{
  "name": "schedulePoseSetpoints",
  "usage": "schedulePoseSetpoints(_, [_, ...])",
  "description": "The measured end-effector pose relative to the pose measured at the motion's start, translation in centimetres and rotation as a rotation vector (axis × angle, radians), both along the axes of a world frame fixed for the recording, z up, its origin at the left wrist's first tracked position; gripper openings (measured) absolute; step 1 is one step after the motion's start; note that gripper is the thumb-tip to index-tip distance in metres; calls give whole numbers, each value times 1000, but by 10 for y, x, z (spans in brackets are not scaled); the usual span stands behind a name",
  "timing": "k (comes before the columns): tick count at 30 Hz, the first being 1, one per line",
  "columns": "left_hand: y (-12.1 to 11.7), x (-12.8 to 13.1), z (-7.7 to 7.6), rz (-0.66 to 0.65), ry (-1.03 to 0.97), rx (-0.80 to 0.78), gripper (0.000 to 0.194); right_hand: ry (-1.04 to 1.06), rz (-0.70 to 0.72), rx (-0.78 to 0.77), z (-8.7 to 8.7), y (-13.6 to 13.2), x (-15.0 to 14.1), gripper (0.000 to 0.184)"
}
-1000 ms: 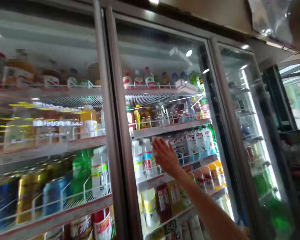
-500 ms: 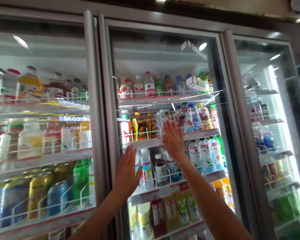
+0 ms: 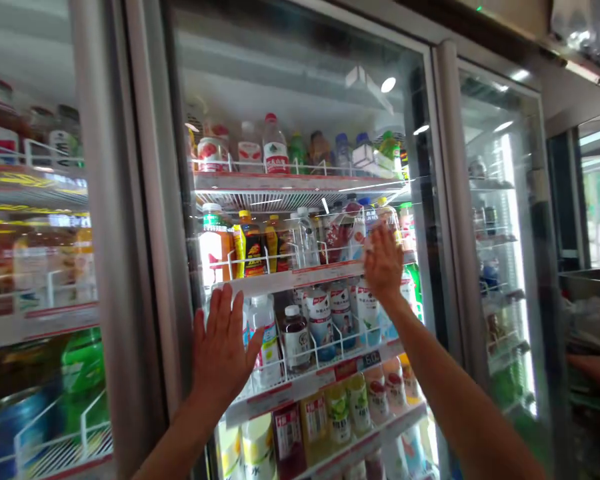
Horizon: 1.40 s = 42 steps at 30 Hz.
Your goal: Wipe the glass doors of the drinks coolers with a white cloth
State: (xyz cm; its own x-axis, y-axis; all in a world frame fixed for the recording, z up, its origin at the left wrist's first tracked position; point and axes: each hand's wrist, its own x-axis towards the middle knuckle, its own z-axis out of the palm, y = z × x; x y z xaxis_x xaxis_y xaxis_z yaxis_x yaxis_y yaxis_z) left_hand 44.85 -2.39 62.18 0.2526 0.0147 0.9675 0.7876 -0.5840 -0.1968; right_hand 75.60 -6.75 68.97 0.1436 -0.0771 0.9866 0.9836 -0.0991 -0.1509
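Note:
My left hand (image 3: 225, 347) rests against the left part of the glass door (image 3: 300, 80) of a drinks fridge, fingers stretched and thumb out. It is open and holds nothing. My right hand (image 3: 384, 267) is raised at the right part of the same door, at the height of the second shelf. Motion blurs its fingers, so whether something thin lies under them cannot be seen. Behind the glass, near my left hand, are a clear bottle (image 3: 264, 340) and a dark bottle with a white cap (image 3: 296, 340). White-labelled bottles (image 3: 323, 320) stand between the two hands.
A metal door frame (image 3: 153, 200) runs along the left, beside a neighbouring fridge section with a green bottle (image 3: 83, 373). On the right stands another glass door (image 3: 500, 233) with lit shelves. A plastic-wrapped bundle (image 3: 585, 33) sits at the top right.
My view has swung right and come closer to the door. My right hand has moved rightward across the glass. My left hand stays flat near the door's left edge.

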Motion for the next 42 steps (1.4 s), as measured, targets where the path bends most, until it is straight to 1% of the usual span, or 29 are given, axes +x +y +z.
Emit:
schedulePoseSetpoints(1, [0, 0, 0, -11, -4, -7, 69, 99, -17, 55, 4, -3, 18, 50])
schedulePoseSetpoints(2, [0, 1, -1, -21, -13, -14, 69, 147, -23, 98, 6, -4, 25, 51])
schedulePoseSetpoints(3, [0, 3, 0, -31, -25, -20, 69, 143, -21, 126, 6, -3, 24, 52])
schedulePoseSetpoints(5, [-1, 10, 3, -49, -47, -24, 67, -18, 4, 92, 0, 2, 2, 53])
schedulePoseSetpoints(6, [-2, 15, 5, -54, -53, -19, 67, -138, 21, 32, -5, 4, -10, 52])
schedulePoseSetpoints(8, [-3, 26, 11, -49, -63, -5, 66, -302, 39, -87, -15, 3, -16, 52])
schedulePoseSetpoints(10, [-3, 35, 15, -19, -74, 9, 65, -249, 21, -112, -19, -7, 15, 51])
schedulePoseSetpoints(14, [-2, 44, 17, 58, -77, 27, 66, 192, -8, 32, -14, -25, 124, 52])
schedulePoseSetpoints(15, [-3, 45, 17, 72, -80, 28, 66, 252, 8, 63, -13, -25, 138, 52])
schedulePoseSetpoints(16, [-3, 46, 16, 83, -86, 29, 66, 264, 32, 88, -13, -24, 142, 53])
schedulePoseSetpoints(17, [-4, 47, 15, 91, -93, 30, 65, 234, 59, 99, -15, -22, 134, 53])
schedulePoseSetpoints(19, [-5, 50, 12, 99, -109, 29, 63, 63, 111, 80, -24, -15, 96, 55])
schedulePoseSetpoints(21, [-4, 51, 8, 104, -119, 27, 62, -210, 172, -43, -36, -11, 52, 58])
schedulePoseSetpoints(22, [-3, 51, 5, 107, -122, 26, 62, -345, 196, -110, -41, -11, 39, 58])
schedulePoseSetpoints(23, [-3, 50, 2, 111, -122, 25, 62, -419, 202, -151, -44, -12, 36, 58])
schedulePoseSetpoints(24, [-2, 49, -2, 116, -121, 26, 62, -433, 194, -162, -46, -15, 44, 57])
schedulePoseSetpoints(26, [-1, 45, -11, 129, -112, 32, 63, -259, 138, -93, -42, -22, 85, 55])
schedulePoseSetpoints(28, [-1, 42, -18, 145, -103, 45, 64, 64, 75, 51, -33, -24, 134, 57])
schedulePoseSetpoints(29, [-1, 41, -20, 151, -99, 53, 64, 173, 71, 80, -28, -23, 150, 59])
schedulePoseSetpoints(30, [-1, 41, -22, 156, -96, 59, 64, 241, 69, 113, -25, -21, 155, 59])
schedulePoseSetpoints(31, [0, 41, -23, 160, -95, 65, 64, 252, 79, 125, -25, -18, 149, 60])
schedulePoseSetpoints(32, [0, 41, -23, 163, -94, 69, 64, 206, 101, 120, -27, -15, 131, 59])
schedulePoseSetpoints(34, [1, 41, -22, 167, -92, 68, 64, -6, 168, 69, -39, -9, 72, 57])
schedulePoseSetpoints(36, [2, 41, -21, 168, -91, 58, 63, -243, 230, -42, -55, -5, 11, 57])
schedulePoseSetpoints(37, [2, 40, -22, 168, -91, 52, 63, -374, 253, -94, -61, -3, -10, 58])
schedulePoseSetpoints(38, [2, 39, -22, 166, -89, 43, 63, -466, 261, -132, -64, -3, -21, 58])
schedulePoseSetpoints(39, [2, 37, -23, 164, -81, 31, 63, -499, 253, -142, -64, -3, -23, 58])
schedulePoseSetpoints(40, [1, 35, -24, 161, -69, 18, 62, -465, 231, -124, -61, -3, -18, 57])
schedulePoseSetpoints(42, [0, 32, -26, 151, -42, 2, 62, -225, 169, -25, -50, -3, 1, 56])
